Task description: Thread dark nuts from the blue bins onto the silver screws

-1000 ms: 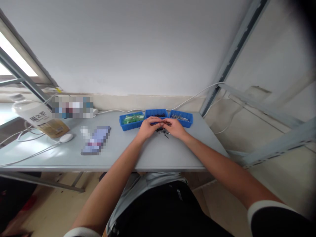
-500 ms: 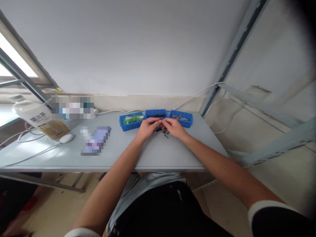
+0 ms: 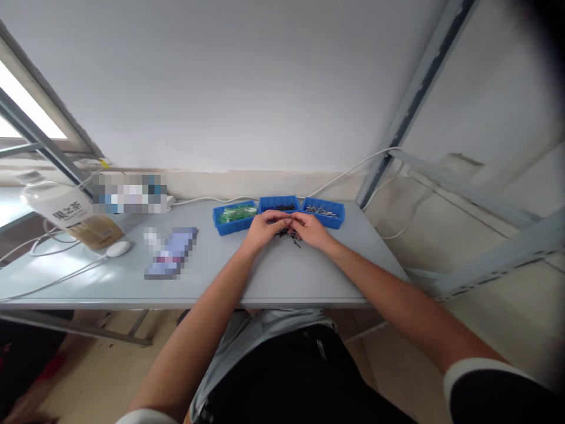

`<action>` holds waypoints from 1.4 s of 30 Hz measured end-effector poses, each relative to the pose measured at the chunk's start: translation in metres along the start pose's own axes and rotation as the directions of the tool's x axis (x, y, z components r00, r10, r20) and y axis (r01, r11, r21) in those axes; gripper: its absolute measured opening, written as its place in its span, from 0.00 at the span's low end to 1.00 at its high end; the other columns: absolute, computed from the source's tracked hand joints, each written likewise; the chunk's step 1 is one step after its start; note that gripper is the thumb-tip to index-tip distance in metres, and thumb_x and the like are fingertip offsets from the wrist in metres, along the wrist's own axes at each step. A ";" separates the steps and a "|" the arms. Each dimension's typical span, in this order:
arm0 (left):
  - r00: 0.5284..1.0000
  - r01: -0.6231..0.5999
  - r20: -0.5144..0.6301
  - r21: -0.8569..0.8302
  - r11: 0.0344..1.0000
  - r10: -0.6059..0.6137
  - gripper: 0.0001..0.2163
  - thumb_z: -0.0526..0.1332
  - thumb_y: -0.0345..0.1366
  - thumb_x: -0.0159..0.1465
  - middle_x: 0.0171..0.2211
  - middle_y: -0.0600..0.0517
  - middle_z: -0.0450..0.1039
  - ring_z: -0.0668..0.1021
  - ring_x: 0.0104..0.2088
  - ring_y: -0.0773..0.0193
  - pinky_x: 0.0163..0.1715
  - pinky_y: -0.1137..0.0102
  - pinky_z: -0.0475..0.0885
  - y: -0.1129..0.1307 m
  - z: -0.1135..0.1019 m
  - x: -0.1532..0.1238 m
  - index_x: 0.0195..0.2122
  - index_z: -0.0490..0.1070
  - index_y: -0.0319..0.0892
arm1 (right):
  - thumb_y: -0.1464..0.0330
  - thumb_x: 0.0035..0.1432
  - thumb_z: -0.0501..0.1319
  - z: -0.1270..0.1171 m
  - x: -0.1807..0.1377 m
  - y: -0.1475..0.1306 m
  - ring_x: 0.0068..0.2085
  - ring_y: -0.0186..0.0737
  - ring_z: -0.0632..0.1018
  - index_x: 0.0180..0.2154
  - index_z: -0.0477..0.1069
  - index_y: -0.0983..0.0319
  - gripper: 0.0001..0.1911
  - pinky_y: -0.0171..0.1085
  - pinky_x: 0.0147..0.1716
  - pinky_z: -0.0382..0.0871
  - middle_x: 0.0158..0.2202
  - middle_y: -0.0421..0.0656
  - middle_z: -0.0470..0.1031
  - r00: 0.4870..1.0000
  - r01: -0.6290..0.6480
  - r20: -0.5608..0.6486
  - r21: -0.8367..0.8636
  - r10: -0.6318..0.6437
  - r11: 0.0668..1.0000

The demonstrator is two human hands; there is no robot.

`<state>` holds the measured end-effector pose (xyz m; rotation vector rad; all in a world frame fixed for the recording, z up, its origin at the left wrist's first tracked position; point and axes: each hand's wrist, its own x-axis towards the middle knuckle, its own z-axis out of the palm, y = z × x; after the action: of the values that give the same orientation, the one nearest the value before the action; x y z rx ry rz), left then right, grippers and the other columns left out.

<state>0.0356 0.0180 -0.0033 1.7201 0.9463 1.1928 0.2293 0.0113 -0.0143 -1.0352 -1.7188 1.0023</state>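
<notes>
My left hand (image 3: 266,228) and my right hand (image 3: 309,228) meet fingertip to fingertip, both pinched closed. Whatever lies between the fingers is too small to make out. Just beneath them a loose pile of thin dark pieces (image 3: 292,237) rests on the grey table (image 3: 291,277). Behind the hands stand three blue bins: the left bin (image 3: 238,226) holds green pieces (image 3: 238,212), the middle bin (image 3: 278,200) holds small dark pieces (image 3: 283,207), and the right bin (image 3: 331,222) holds thin silvery metal pieces (image 3: 321,211). My hands partly cover the front of the middle bin.
On the left are a large bottle (image 3: 73,212) with amber liquid, a white mouse-shaped object (image 3: 118,248) with a cable, and a blurred purple item (image 3: 176,250). A white cable (image 3: 212,199) runs along the wall. A metal post (image 3: 415,106) rises at the right.
My right fingers have curled in slightly closer to the left ones above the pile. Both arms and the bins stay where they were.
</notes>
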 end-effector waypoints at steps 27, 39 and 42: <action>0.998 0.062 0.004 -0.097 0.993 -0.062 0.20 0.72 0.49 0.58 0.46 0.43 0.83 0.82 0.45 0.55 0.49 0.60 0.76 -0.003 0.004 0.001 0.45 0.82 0.40 | 0.53 0.67 0.59 -0.001 -0.003 0.002 0.23 0.32 0.72 0.36 0.76 0.63 0.19 0.32 0.24 0.66 0.29 0.42 0.78 0.999 0.026 0.030 -0.045 -0.025 0.999; 0.999 -0.040 0.037 0.012 0.999 0.040 0.14 0.71 0.46 0.61 0.49 0.44 0.81 0.80 0.50 0.53 0.57 0.57 0.73 -0.001 0.000 0.001 0.44 0.85 0.46 | 0.58 0.66 0.59 0.001 -0.002 0.002 0.22 0.31 0.71 0.44 0.76 0.63 0.16 0.32 0.22 0.66 0.29 0.40 0.77 1.000 -0.014 0.005 0.000 0.014 1.000; 0.998 -0.045 0.042 0.016 0.999 0.044 0.14 0.71 0.46 0.61 0.49 0.45 0.81 0.80 0.50 0.53 0.57 0.57 0.73 -0.001 0.000 0.001 0.45 0.85 0.47 | 0.58 0.67 0.58 0.000 -0.001 0.004 0.22 0.31 0.72 0.45 0.76 0.63 0.16 0.32 0.22 0.66 0.29 0.41 0.77 1.000 -0.009 0.010 -0.010 0.009 1.000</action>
<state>0.0354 0.0193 -0.0038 1.7808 0.8992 1.1760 0.2303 0.0114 -0.0179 -1.0470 -1.7304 1.0073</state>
